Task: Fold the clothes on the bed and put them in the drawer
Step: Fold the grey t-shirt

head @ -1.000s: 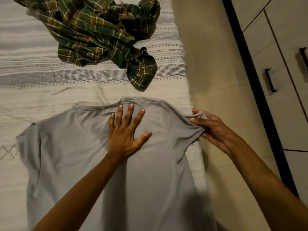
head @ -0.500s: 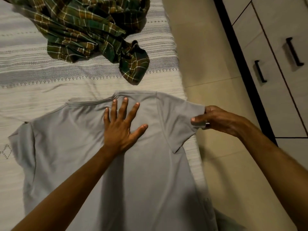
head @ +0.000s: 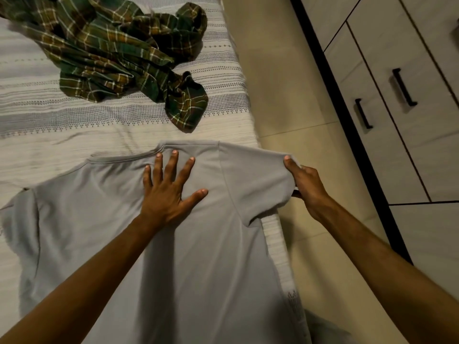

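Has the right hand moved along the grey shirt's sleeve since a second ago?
Yes. The right hand has pulled the sleeve outward, past the bed edge toward the floor.

A plain grey cotton T-shirt (head: pixel 203 256) is spread on the striped woven bedspread (head: pixel 74 125). A crumpled green plaid shirt (head: pixel 116 53) is placed behind it. A pale drawer unit with black handles (head: pixel 402 100) is set to the right, across the tiled floor (head: pixel 280 83).

Left hand (head: pixel 166 194) flat, fingers splayed; right hand (head: pixel 306 186) pinching, arm outstretched
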A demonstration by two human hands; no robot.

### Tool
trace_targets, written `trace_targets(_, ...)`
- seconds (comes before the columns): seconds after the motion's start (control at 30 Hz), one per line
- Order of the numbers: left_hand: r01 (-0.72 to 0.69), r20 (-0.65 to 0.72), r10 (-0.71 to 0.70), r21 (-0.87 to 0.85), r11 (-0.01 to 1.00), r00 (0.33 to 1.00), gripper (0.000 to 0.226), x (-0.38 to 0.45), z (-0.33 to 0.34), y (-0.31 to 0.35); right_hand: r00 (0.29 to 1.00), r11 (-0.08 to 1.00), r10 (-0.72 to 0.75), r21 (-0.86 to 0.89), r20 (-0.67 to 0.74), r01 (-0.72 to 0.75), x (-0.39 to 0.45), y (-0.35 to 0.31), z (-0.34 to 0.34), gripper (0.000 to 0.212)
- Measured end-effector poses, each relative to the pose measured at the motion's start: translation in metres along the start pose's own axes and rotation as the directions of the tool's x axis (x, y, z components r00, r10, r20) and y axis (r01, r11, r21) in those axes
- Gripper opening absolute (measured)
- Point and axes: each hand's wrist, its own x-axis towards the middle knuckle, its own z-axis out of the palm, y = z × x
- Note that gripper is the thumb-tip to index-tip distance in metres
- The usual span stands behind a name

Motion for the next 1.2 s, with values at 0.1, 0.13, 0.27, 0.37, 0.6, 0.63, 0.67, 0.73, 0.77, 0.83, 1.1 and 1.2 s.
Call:
trace_targets(0.1,0.001,0.012,-0.001,-0.006,1.000,1.000,0.086,-0.001,-0.002,0.000,0.978,0.982,0.034,0.174,0.207,-0.071,-0.004,0.002,-0.013,0.050)
trace_targets(0.13,-0.001,0.012,0.001,-0.009,1.000,1.000,0.086,-0.001,-0.002,-0.001,0.964,0.975,0.027,0.206,0.263,-0.084,-0.005,0.003,-0.018,0.051)
trace_targets(0.27,-0.006,0.009,0.006,-0.015,1.000,1.000,0.086,0.000,-0.002,-0.001,0.940,0.993,0.050,0.084,0.337,-0.082,-0.010,0.004,-0.016,0.047)
trace_targets(0.37,0.001,0.017,-0.001,-0.005,1.000,1.000,0.086,-0.001,-0.001,0.001,0.984,0.999,0.036,0.012,0.175,-0.039,-0.006,-0.006,0.003,0.026)
trace_targets(0.6,0.015,0.067,-0.015,0.002,1.000,0.998,0.089,0.001,-0.007,0.003,0.995,0.995,0.093,0.051,-0.020,-0.092,0.002,0.008,0.010,0.037)
trace_targets(0.63,0.011,0.064,-0.010,-0.004,1.000,0.998,0.089,0.000,-0.007,0.003,0.994,0.992,0.094,-0.078,-0.064,-0.099,0.002,0.017,0.005,0.038)
trace_targets(0.67,0.007,0.069,-0.007,-0.008,1.000,0.998,0.089,0.000,-0.007,0.003,0.990,0.967,0.067,-0.235,-0.125,-0.095,0.004,0.024,-0.002,0.036)
trace_targets(0.73,0.005,0.115,-0.001,-0.033,0.999,0.993,0.089,0.002,-0.012,-0.001,0.960,0.854,-0.049,-0.510,-0.276,-0.103,0.006,0.027,-0.012,0.027)
trace_targets(0.77,-0.001,0.156,0.010,-0.054,0.999,0.988,0.088,0.003,-0.015,-0.001,0.929,0.806,-0.119,-0.581,-0.349,-0.115,0.006,0.021,-0.016,0.023)
trace_targets(0.83,-0.018,0.215,0.042,-0.115,0.993,0.976,0.083,-0.002,-0.027,-0.008,0.873,0.762,-0.287,-0.646,-0.394,-0.041,0.004,-0.001,-0.007,0.018)
trace_targets(1.1,0.205,-0.259,-0.307,-0.355,0.912,0.916,0.052,-0.118,-0.098,-0.148,0.637,0.384,-0.528,-0.511,0.562,0.769,-0.070,-0.078,0.230,0.015)
trace_targets(1.2,0.373,-0.346,-0.592,-0.524,0.766,0.728,0.041,-0.171,-0.111,-0.242,0.460,0.279,-0.371,-0.376,0.807,0.884,-0.099,-0.070,0.361,0.033)
